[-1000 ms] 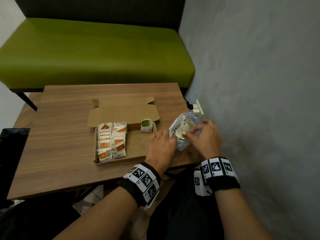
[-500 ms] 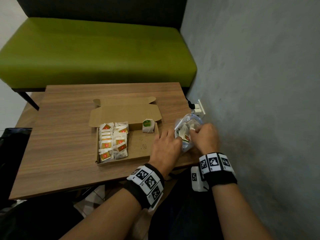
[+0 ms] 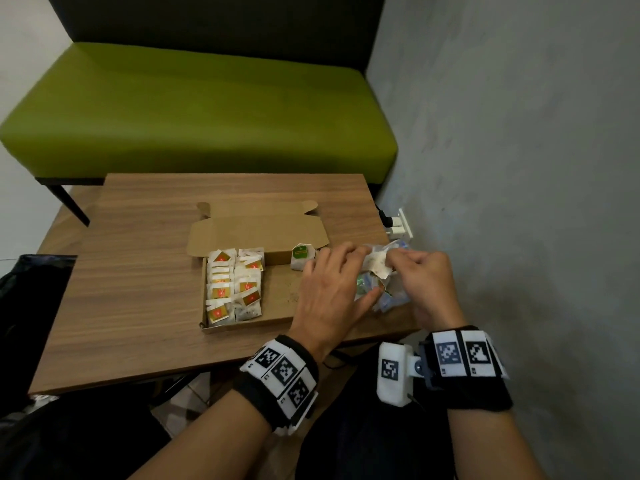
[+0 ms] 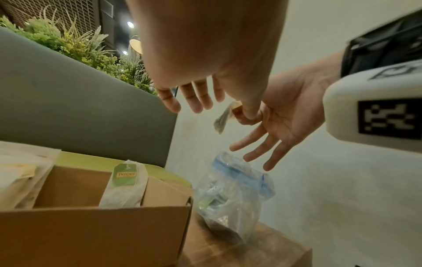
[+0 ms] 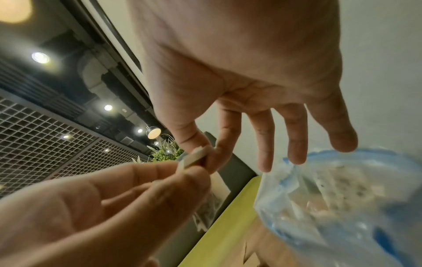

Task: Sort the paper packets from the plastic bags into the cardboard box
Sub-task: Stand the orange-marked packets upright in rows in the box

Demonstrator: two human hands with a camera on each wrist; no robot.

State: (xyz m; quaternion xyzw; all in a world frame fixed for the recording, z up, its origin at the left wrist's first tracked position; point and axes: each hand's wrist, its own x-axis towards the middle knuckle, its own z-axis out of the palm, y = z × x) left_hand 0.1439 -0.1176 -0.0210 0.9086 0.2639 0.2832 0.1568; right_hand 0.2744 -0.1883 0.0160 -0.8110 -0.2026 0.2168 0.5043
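Note:
A white paper packet [image 3: 375, 266] hangs just above the clear plastic bag with a blue zip strip [image 3: 393, 297]. My right hand [image 3: 426, 282] pinches it between thumb and forefinger [image 5: 194, 142], the other fingers spread over the bag [image 5: 342, 198]. The fingertips of my left hand [image 3: 332, 289] pinch the same packet [image 5: 193, 159] from the other side. The bag [image 4: 233, 195] stands on the table by the right wall of the open cardboard box [image 3: 242, 329]. Several red-tagged packets [image 3: 233, 285] fill the box's left part. One green-tagged packet [image 3: 301, 256] leans at its back right.
The wooden table [image 3: 138, 289] ends close behind the bag at a grey wall [image 3: 519, 202] with a socket and plug [image 3: 398, 226]. A green bench [image 3: 194, 112] stands beyond the table. A black bag [image 3: 24, 306] lies at the left.
My right hand has drawn a packet up out of the bag. My left hand has left the bag's rim and risen to take hold of the packet as well.

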